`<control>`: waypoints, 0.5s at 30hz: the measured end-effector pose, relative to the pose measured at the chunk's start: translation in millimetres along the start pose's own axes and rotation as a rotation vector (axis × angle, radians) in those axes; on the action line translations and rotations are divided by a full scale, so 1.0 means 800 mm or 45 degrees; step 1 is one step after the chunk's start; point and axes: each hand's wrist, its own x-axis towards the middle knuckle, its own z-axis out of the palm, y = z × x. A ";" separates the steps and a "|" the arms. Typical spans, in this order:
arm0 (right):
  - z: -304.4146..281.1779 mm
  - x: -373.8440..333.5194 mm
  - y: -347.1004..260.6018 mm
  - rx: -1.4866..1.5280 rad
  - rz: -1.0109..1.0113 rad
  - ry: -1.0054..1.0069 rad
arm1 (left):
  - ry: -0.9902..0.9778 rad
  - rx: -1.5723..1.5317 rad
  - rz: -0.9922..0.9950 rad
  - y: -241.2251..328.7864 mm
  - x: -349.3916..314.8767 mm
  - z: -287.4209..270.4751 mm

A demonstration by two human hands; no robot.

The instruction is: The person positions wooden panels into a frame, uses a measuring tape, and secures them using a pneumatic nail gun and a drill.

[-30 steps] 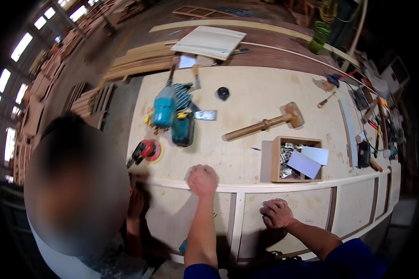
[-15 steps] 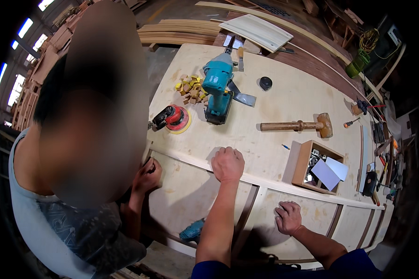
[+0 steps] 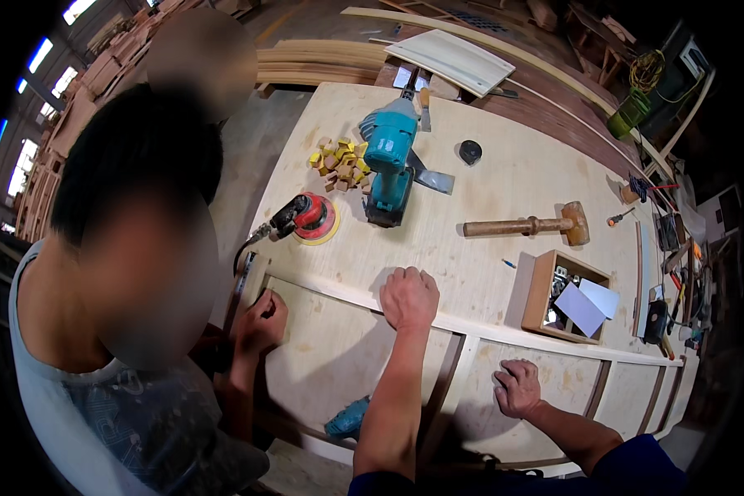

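A pale wooden frame with crosspieces lies on the near part of a plywood-topped table. My left hand is closed over its long far rail, knuckles up. To the right, my right hand rests inside a bay of the frame, fingers slightly bent and apart, holding nothing. A co-worker's hand is curled at the frame's left end; whether it holds anything is hidden. Beyond my left hand stands a teal cordless power tool. Another teal tool lies partly covered near my left forearm.
A red sander and several yellow-and-brown wooden blocks sit at the far left. A mallet lies beyond a wooden box of metal hardware. A black round object is farther back. The co-worker stands close at left.
The co-worker's head has moved down and left, uncovering more of the sander's hose and the frame's left end. My hands keep nearly the same places on the frame.
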 end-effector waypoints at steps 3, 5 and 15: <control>-0.001 0.001 -0.001 0.006 -0.005 0.000 | 0.002 -0.009 0.009 -0.002 -0.001 -0.002; 0.000 0.002 -0.003 0.020 -0.009 -0.005 | -0.015 -0.022 -0.005 -0.005 0.000 -0.004; -0.001 -0.006 -0.002 0.023 0.041 -0.002 | 0.027 -0.064 0.112 0.001 -0.002 0.008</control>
